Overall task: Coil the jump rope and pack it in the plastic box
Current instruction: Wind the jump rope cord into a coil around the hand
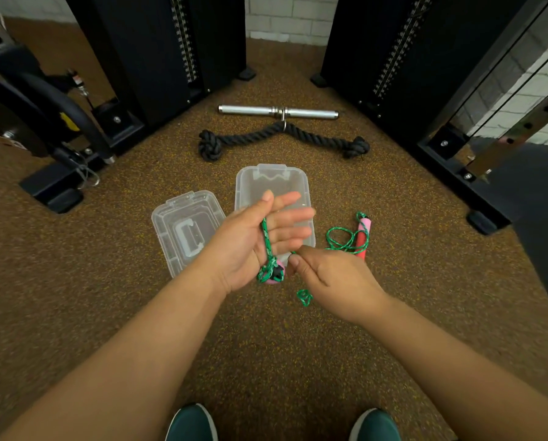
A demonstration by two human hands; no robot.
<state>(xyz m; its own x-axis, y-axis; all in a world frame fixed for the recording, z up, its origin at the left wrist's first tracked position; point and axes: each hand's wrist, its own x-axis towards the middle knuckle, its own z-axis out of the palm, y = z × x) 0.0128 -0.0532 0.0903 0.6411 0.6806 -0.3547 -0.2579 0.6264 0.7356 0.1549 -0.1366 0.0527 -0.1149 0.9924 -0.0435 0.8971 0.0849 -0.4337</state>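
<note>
Winding green jump rope around flat, unclenched left hand; right hand pinches the feed. Free handle lies right of the open plastic box, long axis pointing away; right hand nearer.

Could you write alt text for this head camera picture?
A left hand held open with green jump rope wound around it, while the right hand pinches the cord. Behind lie an open plastic box and its lid.
</note>
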